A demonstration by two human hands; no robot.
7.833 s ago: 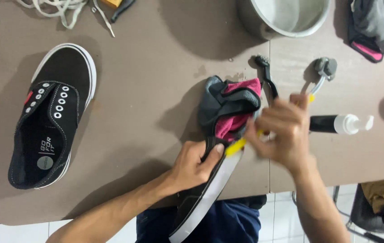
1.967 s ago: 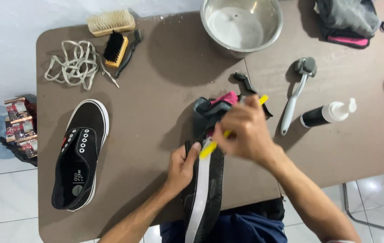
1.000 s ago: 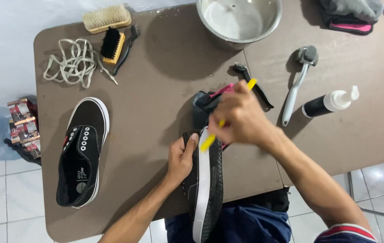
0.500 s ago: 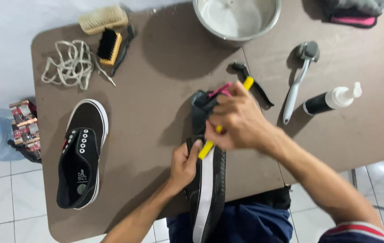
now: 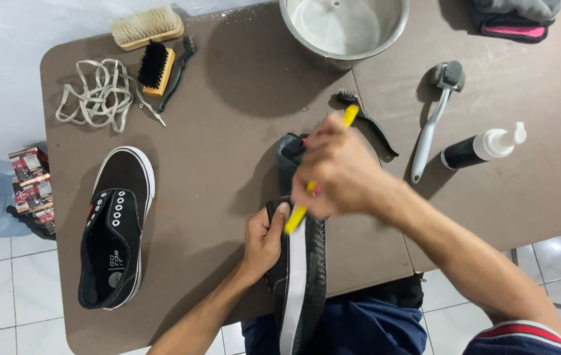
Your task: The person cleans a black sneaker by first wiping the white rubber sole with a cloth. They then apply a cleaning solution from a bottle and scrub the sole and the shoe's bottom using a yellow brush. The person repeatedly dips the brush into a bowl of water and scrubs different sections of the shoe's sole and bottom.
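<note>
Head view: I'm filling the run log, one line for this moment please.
left hand: steadies black shoe on its side | right hand: holds yellow brush at white sole edge | second shoe: on table

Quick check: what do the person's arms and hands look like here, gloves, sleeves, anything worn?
Both hands are bare: no gloves, rings, watch or bands show on the left hand or the right hand. Both forearms are uncovered. At the right upper arm a short sleeve shows, dark blue with red and white stripes along its edge. No left sleeve is in view.

Small red-and-black printed packets [image 5: 29, 181] lie stacked on the floor, left of the table [image 5: 228, 164].
</note>
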